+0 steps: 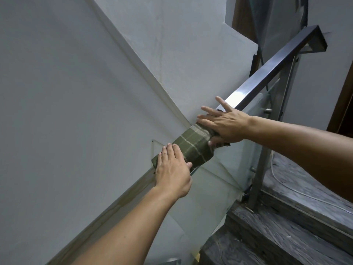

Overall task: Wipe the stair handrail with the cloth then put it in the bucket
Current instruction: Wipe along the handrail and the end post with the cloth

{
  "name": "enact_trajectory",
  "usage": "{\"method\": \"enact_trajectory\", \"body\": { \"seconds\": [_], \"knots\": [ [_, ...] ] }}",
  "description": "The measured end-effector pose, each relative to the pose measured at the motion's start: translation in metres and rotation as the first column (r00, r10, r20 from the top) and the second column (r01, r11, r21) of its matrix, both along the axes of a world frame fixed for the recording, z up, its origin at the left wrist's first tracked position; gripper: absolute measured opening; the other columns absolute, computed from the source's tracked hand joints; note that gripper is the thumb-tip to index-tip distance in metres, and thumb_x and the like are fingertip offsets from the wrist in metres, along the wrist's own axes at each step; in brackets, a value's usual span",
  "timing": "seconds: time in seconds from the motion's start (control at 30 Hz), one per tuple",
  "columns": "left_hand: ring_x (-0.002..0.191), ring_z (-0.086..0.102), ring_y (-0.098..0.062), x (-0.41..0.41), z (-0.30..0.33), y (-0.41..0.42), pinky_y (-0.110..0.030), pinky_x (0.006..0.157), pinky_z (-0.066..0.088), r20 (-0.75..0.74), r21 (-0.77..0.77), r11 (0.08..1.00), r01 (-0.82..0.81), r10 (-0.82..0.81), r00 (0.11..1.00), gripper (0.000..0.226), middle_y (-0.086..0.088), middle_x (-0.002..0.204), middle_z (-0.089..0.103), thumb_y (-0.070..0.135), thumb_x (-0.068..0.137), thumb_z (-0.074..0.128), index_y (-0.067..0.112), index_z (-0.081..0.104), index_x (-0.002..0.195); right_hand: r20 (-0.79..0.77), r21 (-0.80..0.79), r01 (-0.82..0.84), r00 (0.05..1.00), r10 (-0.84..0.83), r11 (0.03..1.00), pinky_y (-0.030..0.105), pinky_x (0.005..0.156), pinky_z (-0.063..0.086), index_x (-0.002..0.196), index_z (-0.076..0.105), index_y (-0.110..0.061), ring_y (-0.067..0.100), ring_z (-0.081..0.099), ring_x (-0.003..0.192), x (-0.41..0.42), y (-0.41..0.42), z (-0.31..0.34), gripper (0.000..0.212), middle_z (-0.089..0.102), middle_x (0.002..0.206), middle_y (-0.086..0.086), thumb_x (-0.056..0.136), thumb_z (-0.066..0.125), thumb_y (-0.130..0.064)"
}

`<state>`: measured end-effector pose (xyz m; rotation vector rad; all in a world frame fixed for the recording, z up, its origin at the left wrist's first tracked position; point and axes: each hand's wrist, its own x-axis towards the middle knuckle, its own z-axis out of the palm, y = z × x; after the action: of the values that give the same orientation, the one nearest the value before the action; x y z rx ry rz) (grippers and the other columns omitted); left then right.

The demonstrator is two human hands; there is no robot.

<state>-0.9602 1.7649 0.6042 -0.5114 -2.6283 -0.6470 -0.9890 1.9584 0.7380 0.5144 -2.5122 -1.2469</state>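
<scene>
A dark metal handrail slopes up to the right above a glass panel. A green plaid cloth is draped over the rail near the middle of the head view. My left hand lies flat on the cloth's lower end, fingers together. My right hand presses on its upper end with fingers spread, the thumb tucked under the cloth's edge. The rail under the cloth is hidden. No bucket is in view.
A glass balustrade panel hangs below the rail on a steel post. Dark stone steps climb at the lower right, with a white cable lying on one. A pale wall fills the left.
</scene>
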Motion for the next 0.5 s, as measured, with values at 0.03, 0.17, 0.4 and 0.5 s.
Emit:
{"method": "enact_trajectory", "body": {
  "seconds": [0.03,0.17,0.4,0.5],
  "knots": [
    [0.149,0.003,-0.031,0.0,0.0,0.0,-0.041,0.122,0.006,0.001,0.0,1.0,-0.003,0.003,1.0,0.068,-0.019,0.16,0.005,0.036,0.099,0.034,0.0,0.004,0.149,-0.047,0.046,-0.009,0.999,0.011,0.999,0.06,0.11,-0.021,0.152,0.012,-0.016,0.025,-0.018,0.145,0.001,-0.003,-0.001,0.095,0.012,0.161,0.007,0.078,0.016,-0.076],
    [0.149,0.002,-0.031,0.001,0.001,0.001,-0.041,0.122,0.006,0.015,-0.01,1.0,-0.006,0.007,1.0,0.068,-0.019,0.16,0.004,0.037,0.099,0.032,0.0,0.002,0.149,-0.128,0.062,-0.125,0.983,0.133,0.99,0.052,0.113,0.02,0.14,0.035,-0.009,0.035,0.035,0.133,0.008,-0.015,-0.01,0.073,0.043,0.141,0.019,0.088,0.046,-0.057],
    [0.149,0.002,-0.031,0.003,-0.001,-0.003,-0.04,0.121,0.005,0.008,-0.015,1.0,-0.009,0.009,1.0,0.068,-0.018,0.16,0.005,0.036,0.099,0.033,0.002,0.003,0.149,-0.062,-0.199,-0.134,0.99,0.124,0.971,0.044,0.117,0.023,0.145,0.025,-0.003,0.035,0.03,0.14,0.009,-0.006,-0.027,0.08,0.038,0.149,0.019,0.086,0.047,-0.053],
    [0.149,0.004,-0.031,0.002,-0.001,-0.003,-0.041,0.121,0.007,0.009,-0.005,1.0,-0.01,0.01,1.0,0.067,-0.019,0.16,0.008,0.039,0.099,0.032,0.0,0.006,0.148,0.015,-0.182,-0.029,0.999,0.032,0.983,0.045,0.119,0.011,0.148,0.018,-0.003,0.031,0.02,0.145,0.012,-0.01,-0.017,0.12,0.028,0.155,0.014,0.065,0.039,-0.088]
  ]
}}
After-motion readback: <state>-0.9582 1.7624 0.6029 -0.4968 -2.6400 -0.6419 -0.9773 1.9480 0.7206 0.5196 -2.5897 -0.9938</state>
